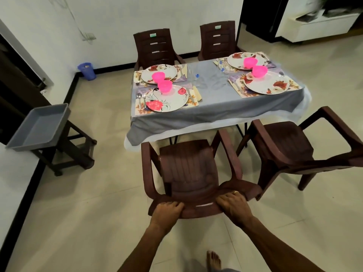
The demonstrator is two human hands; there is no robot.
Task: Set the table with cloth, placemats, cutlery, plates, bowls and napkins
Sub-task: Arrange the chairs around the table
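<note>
Both hands, left hand (167, 210) and right hand (231, 205), grip the chair (188, 173) backrest; pushed too hard, it could snag the cloth (216, 107) and topple bowls.

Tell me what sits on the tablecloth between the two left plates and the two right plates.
Clear drinking glasses stand there on the grey tablecloth, seen in the head view.

We see four placemats on the desk (216, 107), each under a plate (167, 99) carrying a bowl (164, 86); two chairs (196, 173) stand before it, two behind, a tray (39, 128) left.
</note>
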